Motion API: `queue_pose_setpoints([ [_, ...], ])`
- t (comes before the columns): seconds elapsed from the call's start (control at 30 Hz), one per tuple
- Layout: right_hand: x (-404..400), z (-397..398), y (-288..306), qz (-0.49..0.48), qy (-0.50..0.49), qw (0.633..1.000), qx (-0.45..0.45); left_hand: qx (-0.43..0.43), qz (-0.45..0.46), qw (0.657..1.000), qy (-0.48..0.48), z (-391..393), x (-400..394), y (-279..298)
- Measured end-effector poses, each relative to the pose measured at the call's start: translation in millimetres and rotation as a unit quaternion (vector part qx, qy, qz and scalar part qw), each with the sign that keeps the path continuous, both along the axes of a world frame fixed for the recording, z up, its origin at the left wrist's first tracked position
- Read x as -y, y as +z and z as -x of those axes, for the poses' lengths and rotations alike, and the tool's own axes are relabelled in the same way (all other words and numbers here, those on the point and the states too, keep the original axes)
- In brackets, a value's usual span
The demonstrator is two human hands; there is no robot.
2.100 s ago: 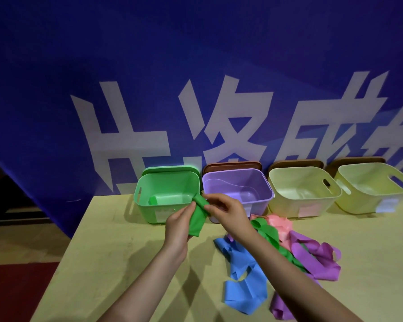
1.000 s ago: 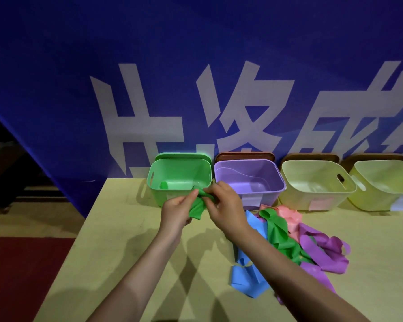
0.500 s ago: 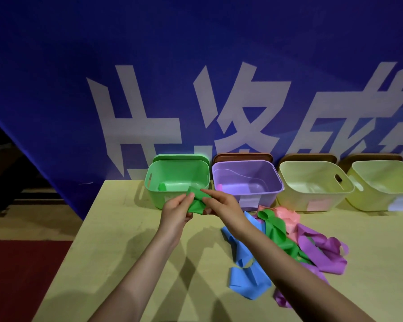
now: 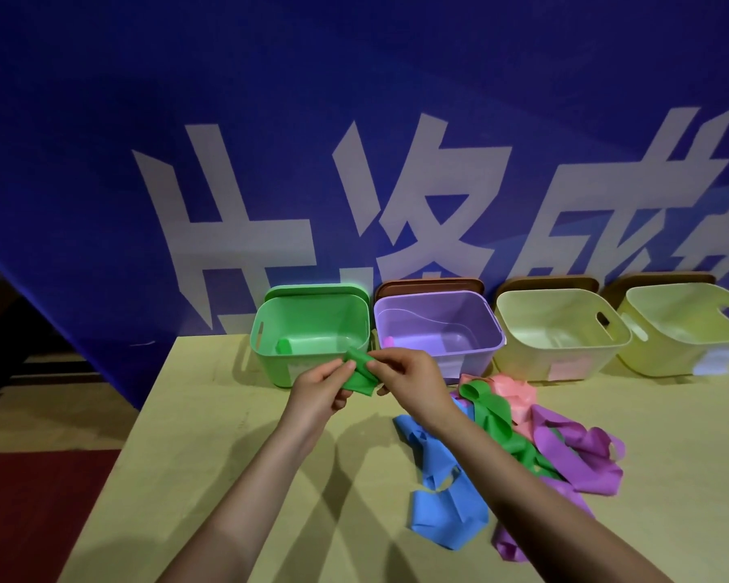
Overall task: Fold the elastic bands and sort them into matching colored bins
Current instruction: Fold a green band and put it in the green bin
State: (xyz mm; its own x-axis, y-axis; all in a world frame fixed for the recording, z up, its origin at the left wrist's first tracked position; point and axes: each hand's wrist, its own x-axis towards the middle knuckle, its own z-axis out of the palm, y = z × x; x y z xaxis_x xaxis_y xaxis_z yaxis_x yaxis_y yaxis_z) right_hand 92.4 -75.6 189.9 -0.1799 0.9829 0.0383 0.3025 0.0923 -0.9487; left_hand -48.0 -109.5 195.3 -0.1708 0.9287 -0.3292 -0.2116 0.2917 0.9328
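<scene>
Left hand (image 4: 318, 387) and right hand (image 4: 409, 374) pinch a folded green band (image 4: 359, 374) just near the green bin (image 4: 270, 363).

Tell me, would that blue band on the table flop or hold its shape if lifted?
Probably flop: the blue band lies flat, creased and twisted on the table. It looks thin, so likely light. The similar green band bends easily between the left hand and right hand.

A single head-worn, wide-angle camera looks forward and down over the table (image 4: 211, 456) from close above the person's forearms. It faces a row of bins (image 4: 438, 330) at the table's far edge, before a blue banner (image 4: 354, 98). No second view.
</scene>
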Motion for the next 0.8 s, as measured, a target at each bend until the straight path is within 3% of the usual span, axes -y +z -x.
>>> queue_pose_setpoints([
  [0.17, -1, 0, -8, -0.06, -0.016, 0.998, 0.015, 0.138, 0.075, 0.988, 0.007, 3, -1, 5],
  [0.4, -1, 0, -10, -0.068, -0.016, 0.997, -0.042, 0.203, 0.125, 0.971, 0.016, 1, -1, 8],
  [0.53, -3, -2, -12, -0.102, 0.016, 0.994, -0.034, 0.295, 0.128, 0.947, 0.023, 6, 0, 16],
  [0.7, -3, -4, -12, -0.159, 0.068, 0.985, 0.004, 0.301, 0.096, 0.949, 0.019, 5, 0, 19],
  [0.8, -2, -3, -11, -0.131, 0.067, 0.988, -0.044, 0.281, 0.066, 0.957, 0.024, 6, -3, 14],
])
